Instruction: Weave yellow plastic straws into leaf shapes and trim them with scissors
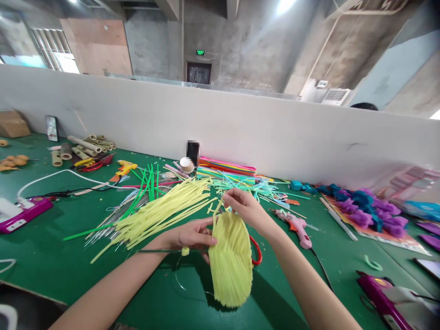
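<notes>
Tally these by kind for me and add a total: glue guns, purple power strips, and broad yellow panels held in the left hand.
Glue guns: 2 (yellow glue gun, pink glue gun)
Purple power strips: 2 (left-side strip, right-side strip)
Broad yellow panel in the left hand: 1
Total: 5

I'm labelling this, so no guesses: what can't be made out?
In the head view:
Yellow piece: far side, turned away from the camera.
Left hand: some fingertips, behind the yellow piece.
Red loop: the rest, behind the yellow piece.
Wall writing: too small.
White object, bottom left: cut off by the edge.
</notes>
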The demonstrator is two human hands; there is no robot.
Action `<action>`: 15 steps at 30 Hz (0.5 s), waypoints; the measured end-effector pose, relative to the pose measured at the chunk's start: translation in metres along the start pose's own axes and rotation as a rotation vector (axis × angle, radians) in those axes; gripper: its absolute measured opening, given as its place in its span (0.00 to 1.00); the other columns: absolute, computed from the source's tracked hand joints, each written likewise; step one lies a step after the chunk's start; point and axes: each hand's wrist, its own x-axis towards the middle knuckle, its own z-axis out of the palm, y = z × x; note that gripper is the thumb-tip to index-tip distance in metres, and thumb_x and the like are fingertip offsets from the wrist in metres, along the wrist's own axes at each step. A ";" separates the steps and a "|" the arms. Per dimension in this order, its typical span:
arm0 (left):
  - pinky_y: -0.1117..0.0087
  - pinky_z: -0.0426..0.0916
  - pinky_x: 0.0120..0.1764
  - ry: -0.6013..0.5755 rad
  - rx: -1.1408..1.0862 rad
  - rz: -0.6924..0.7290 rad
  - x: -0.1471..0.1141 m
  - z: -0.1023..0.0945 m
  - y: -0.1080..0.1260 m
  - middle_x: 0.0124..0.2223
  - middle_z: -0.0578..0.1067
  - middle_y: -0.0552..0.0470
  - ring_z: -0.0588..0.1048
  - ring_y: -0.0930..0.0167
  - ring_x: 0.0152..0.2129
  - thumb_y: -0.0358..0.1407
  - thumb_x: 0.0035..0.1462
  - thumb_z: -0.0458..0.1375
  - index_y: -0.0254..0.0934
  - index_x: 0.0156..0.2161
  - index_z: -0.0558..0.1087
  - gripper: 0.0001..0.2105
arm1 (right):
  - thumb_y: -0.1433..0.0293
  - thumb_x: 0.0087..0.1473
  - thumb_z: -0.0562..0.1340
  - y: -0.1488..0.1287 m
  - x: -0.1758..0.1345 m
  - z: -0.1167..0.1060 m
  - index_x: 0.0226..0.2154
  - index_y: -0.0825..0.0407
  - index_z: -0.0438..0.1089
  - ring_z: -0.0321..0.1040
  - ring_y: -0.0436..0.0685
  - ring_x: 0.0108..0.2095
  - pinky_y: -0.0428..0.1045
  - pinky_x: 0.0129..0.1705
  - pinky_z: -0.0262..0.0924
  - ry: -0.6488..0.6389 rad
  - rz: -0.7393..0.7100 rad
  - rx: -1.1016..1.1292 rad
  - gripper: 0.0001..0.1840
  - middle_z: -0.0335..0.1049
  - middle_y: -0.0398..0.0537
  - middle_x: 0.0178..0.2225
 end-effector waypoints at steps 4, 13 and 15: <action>0.68 0.74 0.31 -0.028 -0.032 -0.047 0.000 -0.005 0.000 0.41 0.77 0.48 0.79 0.66 0.33 0.36 0.51 0.65 0.45 0.57 0.64 0.28 | 0.59 0.53 0.62 0.001 -0.012 -0.001 0.39 0.53 0.71 0.69 0.53 0.38 0.47 0.37 0.63 -0.163 -0.002 0.033 0.15 0.73 0.48 0.40; 0.72 0.72 0.27 0.149 -0.067 -0.060 -0.005 0.000 0.013 0.38 0.79 0.45 0.78 0.69 0.28 0.42 0.56 0.60 0.37 0.51 0.72 0.19 | 0.55 0.48 0.65 0.019 -0.021 0.013 0.32 0.55 0.75 0.69 0.53 0.30 0.47 0.31 0.62 -0.092 0.189 0.270 0.19 0.74 0.46 0.30; 0.71 0.72 0.28 0.216 -0.202 -0.029 -0.003 -0.006 0.012 0.38 0.79 0.43 0.78 0.68 0.27 0.46 0.59 0.56 0.33 0.48 0.73 0.19 | 0.53 0.46 0.66 0.024 -0.022 0.015 0.32 0.55 0.75 0.70 0.54 0.28 0.47 0.29 0.62 0.078 0.261 0.344 0.21 0.75 0.47 0.28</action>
